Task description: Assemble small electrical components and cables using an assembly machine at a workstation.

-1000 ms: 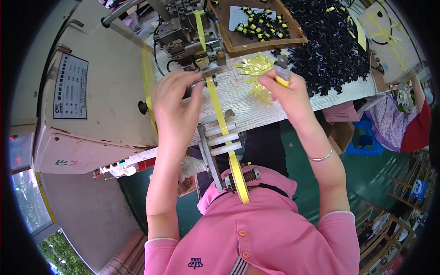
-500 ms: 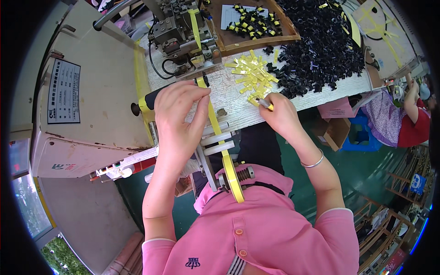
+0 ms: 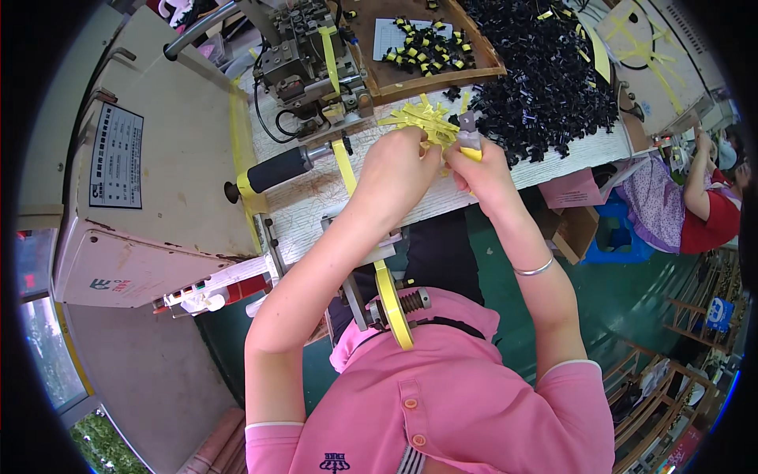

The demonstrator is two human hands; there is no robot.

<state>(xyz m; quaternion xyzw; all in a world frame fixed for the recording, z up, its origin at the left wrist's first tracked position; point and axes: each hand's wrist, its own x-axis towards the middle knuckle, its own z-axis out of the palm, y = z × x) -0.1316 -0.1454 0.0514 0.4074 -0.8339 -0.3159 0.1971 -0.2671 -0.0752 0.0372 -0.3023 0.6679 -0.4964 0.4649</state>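
Note:
My left hand (image 3: 399, 174) is closed in a pinch at the near side of a heap of short yellow tape strips (image 3: 422, 117). What its fingertips hold, if anything, is hidden. Right beside it, my right hand (image 3: 491, 180) grips a flat grey tool with a yellow part (image 3: 469, 130); its exact kind is unclear. The two hands nearly touch. A yellow tape roll (image 3: 392, 304) is mounted on a spindle at the table's front edge, and its tape runs up under my left forearm to a black-handled lever (image 3: 276, 171).
A metal press (image 3: 308, 67) stands at the back left beside a large beige cabinet (image 3: 174, 158). Behind the strips are a wooden tray (image 3: 442, 79) of black-and-yellow pieces and a big pile of black plastic clips (image 3: 545, 87). Another person (image 3: 703, 189) sits at the far right.
My left hand has moved right, from beside the lever to the strip heap next to my right hand. The right hand has turned, and the grey tool now points away from me.

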